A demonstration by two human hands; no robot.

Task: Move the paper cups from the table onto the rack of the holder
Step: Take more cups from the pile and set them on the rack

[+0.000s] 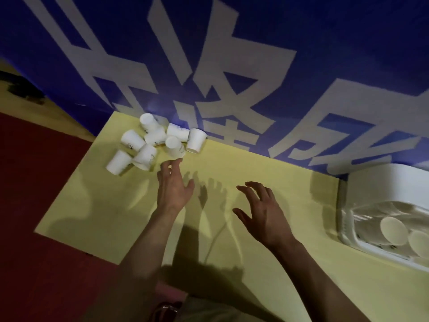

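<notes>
Several white paper cups (153, 141) stand or lie in a cluster at the far left corner of the yellow table (267, 177). The closest one, an upside-down cup (174, 147), is just beyond my left hand (174, 184), whose fingers are apart and hold nothing. My right hand (260, 210) hovers open over the middle of the table, fingers spread. The white holder (380, 182) stands at the right edge, with a clear rack (348, 219) in which a few cups (394, 231) lie.
A blue wall banner (232, 66) with large white characters rises right behind the table. Dark red floor (46, 205) lies beyond the table's left edge. My arms cast shadows on the tabletop.
</notes>
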